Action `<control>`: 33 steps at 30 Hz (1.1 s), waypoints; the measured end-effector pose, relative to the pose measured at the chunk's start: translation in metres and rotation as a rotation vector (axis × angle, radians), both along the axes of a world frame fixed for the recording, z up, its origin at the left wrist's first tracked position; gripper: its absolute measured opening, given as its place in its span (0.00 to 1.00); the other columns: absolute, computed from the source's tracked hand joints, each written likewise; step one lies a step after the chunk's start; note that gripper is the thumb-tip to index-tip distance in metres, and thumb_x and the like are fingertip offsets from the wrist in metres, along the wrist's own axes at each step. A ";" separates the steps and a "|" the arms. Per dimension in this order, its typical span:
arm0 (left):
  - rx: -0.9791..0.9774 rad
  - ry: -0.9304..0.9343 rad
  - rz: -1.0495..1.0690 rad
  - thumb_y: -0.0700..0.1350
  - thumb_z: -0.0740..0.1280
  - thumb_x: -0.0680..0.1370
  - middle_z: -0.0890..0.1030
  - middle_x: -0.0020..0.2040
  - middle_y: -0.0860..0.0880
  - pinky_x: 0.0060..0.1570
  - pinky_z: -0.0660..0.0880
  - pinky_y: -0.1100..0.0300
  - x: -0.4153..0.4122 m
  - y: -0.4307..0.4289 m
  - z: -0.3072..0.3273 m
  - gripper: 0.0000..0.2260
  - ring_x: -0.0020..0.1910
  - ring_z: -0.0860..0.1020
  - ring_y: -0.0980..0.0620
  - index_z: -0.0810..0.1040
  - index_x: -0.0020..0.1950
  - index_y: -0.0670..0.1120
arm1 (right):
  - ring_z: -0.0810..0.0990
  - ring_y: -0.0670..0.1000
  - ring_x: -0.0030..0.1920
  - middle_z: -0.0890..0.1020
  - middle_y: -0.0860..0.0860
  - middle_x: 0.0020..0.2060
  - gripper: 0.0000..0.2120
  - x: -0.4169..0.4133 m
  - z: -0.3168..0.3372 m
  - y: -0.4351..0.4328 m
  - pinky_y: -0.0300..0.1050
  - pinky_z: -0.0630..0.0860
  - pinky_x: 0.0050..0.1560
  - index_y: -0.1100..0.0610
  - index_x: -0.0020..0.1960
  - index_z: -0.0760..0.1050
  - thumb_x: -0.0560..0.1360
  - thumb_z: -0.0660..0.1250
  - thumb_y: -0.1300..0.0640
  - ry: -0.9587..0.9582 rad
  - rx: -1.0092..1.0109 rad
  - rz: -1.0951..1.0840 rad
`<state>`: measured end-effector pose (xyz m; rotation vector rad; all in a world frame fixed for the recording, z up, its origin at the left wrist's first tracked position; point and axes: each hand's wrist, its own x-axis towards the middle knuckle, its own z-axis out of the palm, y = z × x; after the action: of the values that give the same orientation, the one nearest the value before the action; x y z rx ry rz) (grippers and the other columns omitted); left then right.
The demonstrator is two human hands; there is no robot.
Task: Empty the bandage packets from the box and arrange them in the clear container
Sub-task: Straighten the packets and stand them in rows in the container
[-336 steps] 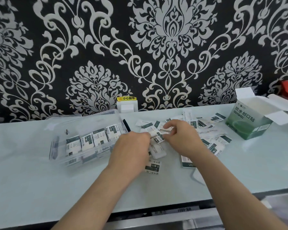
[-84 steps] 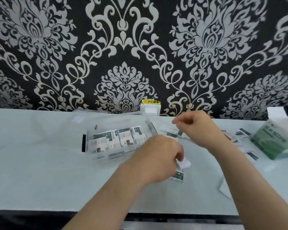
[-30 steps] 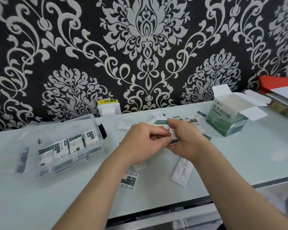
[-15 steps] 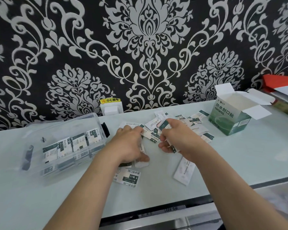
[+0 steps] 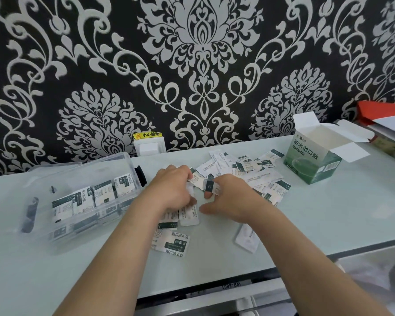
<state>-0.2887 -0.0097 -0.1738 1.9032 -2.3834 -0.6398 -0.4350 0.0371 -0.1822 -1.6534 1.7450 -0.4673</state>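
White-and-green bandage packets [image 5: 249,171] lie scattered over the middle of the pale table [image 5: 328,215]. My left hand [image 5: 169,192] rests low on the table, fingers closed over a few packets. Just to its right, my right hand [image 5: 228,197] pinches a packet by its dark end. The clear container [image 5: 62,222] stands at the left, a row of packets upright inside it. The green bandage box [image 5: 310,163] sits open at the back right. Two packets [image 5: 171,241] lie below my left hand.
One white packet [image 5: 246,238] lies face down near the front edge, right of my right forearm. A wall socket [image 5: 148,147] with a yellow label sits behind the container. A red item [image 5: 379,110] and papers lie at the far right.
Half a second ago both hands were at the pile. My right hand now holds a packet slightly higher. My left hand has closed over packets at the same spot.
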 end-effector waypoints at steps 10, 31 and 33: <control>0.035 0.238 0.080 0.39 0.65 0.75 0.79 0.50 0.49 0.36 0.71 0.58 -0.010 -0.006 0.002 0.13 0.44 0.78 0.50 0.71 0.53 0.55 | 0.72 0.48 0.41 0.68 0.40 0.34 0.19 0.014 0.002 0.009 0.40 0.64 0.33 0.52 0.47 0.69 0.67 0.77 0.47 0.163 -0.094 0.084; -0.544 0.917 0.083 0.37 0.71 0.75 0.82 0.36 0.58 0.44 0.77 0.66 0.002 0.021 0.037 0.12 0.38 0.81 0.61 0.79 0.40 0.55 | 0.71 0.47 0.29 0.83 0.59 0.41 0.16 0.004 0.011 -0.005 0.35 0.63 0.22 0.61 0.49 0.74 0.76 0.69 0.47 -1.171 0.271 -0.412; -0.524 1.010 0.162 0.37 0.71 0.75 0.84 0.37 0.54 0.42 0.79 0.62 0.005 0.022 0.039 0.09 0.37 0.82 0.56 0.80 0.41 0.52 | 0.70 0.46 0.31 0.80 0.54 0.42 0.16 0.004 0.010 -0.006 0.35 0.62 0.24 0.60 0.53 0.76 0.73 0.73 0.50 -1.117 0.164 -0.396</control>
<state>-0.2838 0.0119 -0.1345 1.1163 -1.5192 -0.6489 -0.4312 0.0308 -0.1725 -0.6349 1.1543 -1.1225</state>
